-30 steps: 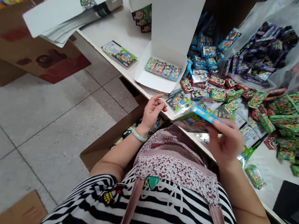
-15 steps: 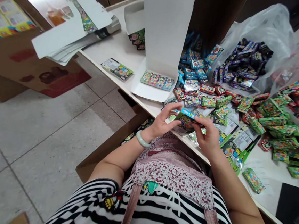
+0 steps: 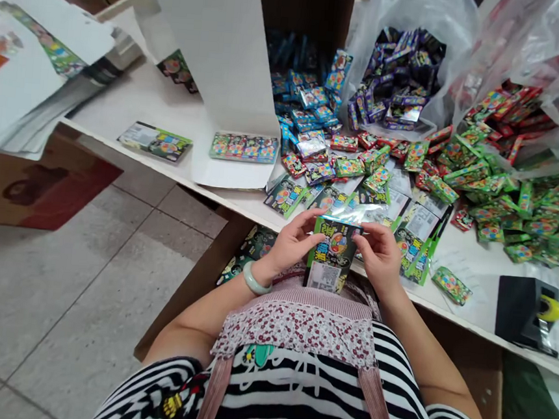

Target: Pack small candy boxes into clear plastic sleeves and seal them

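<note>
Both of my hands grip a black and green printed packet (image 3: 333,253) upright at the table's front edge. My left hand (image 3: 292,244), with a pale bangle at the wrist, pinches its left side. On its right side are the closed thumb and fingers of my right hand (image 3: 381,252). Similar flat packets (image 3: 285,196) lie just beyond on the white table (image 3: 170,112). An open white box (image 3: 231,176) to the left holds a row of small colourful boxes (image 3: 244,148). Another flat packet (image 3: 155,142) rests farther left.
Blue (image 3: 308,108), red and green small boxes (image 3: 487,182) are heaped at the back and right, beside a plastic bag of purple ones (image 3: 403,77). A black tape dispenser (image 3: 520,312) stands at the right edge. White folded cartons (image 3: 31,77) lie at far left.
The view has shifted right. The packet in my hands has turned from a tilted position with its blue top edge showing to its printed face showing upright. Both hands still grip it.
</note>
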Motion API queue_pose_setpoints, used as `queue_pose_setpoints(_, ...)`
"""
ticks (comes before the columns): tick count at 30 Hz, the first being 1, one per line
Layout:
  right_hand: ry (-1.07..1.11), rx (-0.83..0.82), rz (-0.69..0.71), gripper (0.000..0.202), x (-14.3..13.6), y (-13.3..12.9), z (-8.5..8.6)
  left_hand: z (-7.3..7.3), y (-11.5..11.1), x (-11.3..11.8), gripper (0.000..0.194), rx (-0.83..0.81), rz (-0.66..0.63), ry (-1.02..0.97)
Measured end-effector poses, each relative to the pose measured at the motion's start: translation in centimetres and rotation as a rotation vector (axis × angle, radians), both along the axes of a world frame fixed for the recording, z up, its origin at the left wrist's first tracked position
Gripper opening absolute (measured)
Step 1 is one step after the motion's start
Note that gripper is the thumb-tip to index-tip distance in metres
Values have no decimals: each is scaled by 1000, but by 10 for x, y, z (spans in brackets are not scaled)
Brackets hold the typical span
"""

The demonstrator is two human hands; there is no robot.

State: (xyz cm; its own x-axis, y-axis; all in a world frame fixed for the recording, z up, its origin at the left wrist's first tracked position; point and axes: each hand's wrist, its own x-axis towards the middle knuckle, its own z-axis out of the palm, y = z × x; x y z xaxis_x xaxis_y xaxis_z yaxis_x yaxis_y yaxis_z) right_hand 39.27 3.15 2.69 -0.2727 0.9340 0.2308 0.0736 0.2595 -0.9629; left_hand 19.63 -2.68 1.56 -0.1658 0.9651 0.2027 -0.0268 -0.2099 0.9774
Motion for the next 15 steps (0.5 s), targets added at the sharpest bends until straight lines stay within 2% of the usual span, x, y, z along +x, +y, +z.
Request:
queue_pose_setpoints(3,-137,17,106,15,10,7,5,4,4,2,24,52,46,103)
queue_pose_setpoints(5,-149,47,168,14,13,16,13,11,10,3,15,66,78,124)
queue_pose_setpoints(9,-34,13,199,15,11,29,26,21,19,4,16,20,71,-14)
queue_pose_setpoints(11,-84,21,213,20,10,30,31,22,20,3,24,7,49,-39)
queue_pose_setpoints(15,-243,186,281,9,9,33,39,21,24,-2,17,39,2,0)
